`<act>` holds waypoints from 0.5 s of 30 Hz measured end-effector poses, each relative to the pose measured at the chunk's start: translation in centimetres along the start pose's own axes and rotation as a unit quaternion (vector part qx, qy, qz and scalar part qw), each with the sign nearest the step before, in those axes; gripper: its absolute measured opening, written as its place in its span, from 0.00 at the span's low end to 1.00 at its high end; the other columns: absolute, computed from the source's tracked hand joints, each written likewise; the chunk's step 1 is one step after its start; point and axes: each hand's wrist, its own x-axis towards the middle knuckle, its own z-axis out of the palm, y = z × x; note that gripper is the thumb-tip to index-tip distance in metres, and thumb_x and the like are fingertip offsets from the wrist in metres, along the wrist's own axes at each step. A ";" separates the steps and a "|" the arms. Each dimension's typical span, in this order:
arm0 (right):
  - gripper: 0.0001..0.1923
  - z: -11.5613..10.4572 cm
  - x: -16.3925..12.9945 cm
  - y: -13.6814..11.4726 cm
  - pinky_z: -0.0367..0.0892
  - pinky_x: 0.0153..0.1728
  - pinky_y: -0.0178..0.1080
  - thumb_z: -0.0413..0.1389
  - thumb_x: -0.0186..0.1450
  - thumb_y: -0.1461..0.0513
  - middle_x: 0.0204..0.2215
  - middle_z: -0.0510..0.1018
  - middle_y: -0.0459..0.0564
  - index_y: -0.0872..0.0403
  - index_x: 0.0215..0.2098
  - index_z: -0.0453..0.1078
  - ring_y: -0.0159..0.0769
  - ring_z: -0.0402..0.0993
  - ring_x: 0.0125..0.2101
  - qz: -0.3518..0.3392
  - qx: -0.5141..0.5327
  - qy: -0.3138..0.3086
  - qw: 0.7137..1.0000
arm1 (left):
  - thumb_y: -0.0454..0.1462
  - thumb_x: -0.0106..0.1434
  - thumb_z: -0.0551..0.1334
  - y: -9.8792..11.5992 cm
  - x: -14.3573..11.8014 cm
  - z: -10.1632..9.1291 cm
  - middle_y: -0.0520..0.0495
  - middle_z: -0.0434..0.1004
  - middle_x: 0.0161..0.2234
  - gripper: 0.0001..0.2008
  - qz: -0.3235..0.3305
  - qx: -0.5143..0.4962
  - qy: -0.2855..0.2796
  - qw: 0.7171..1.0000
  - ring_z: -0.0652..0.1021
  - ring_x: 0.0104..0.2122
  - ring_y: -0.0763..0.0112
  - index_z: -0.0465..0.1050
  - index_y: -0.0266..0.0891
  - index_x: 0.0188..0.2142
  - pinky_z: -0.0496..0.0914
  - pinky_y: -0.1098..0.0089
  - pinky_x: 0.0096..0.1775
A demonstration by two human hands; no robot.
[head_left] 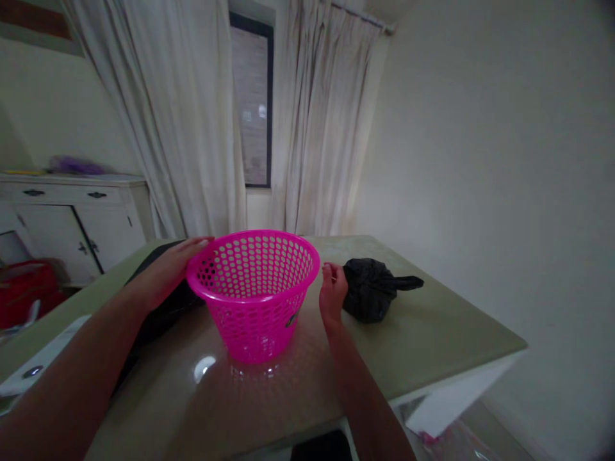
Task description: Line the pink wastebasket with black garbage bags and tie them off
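Observation:
A bright pink perforated plastic basket [259, 323] stands upright on the table, its inside partly in view. My left hand [168, 272] rests against its left rim with the fingers stretched out; the thumb is hidden. Just beyond the right rim, my right hand [332, 291] is closed in a pinch, apart from the basket. Whether a small thing sits between those fingertips is too small to tell. Close beside that hand lies a knotted black plastic bag [372, 291], its tied end pointing right. Another black item [168, 314] lies partly hidden behind my left forearm.
The glossy greenish table [432, 346] has its right corner near a bare wall. A white flat object [48, 358] lies at the left edge. Behind are a white cabinet [110, 224], long curtains [192, 128] and a window. A red bag [29, 291] sits low left.

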 end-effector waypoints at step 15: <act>0.18 -16.3 12.3 -0.7 0.74 0.50 0.46 0.59 0.58 0.58 0.42 0.85 0.55 0.55 0.44 0.81 0.49 0.81 0.46 0.040 -0.300 -0.044 0.952 | 0.47 0.65 0.72 -1.4 -1.0 4.5 0.40 0.87 0.56 0.30 -0.003 -0.089 0.041 0.995 0.86 0.54 0.55 0.77 0.41 0.64 0.76 0.59 0.60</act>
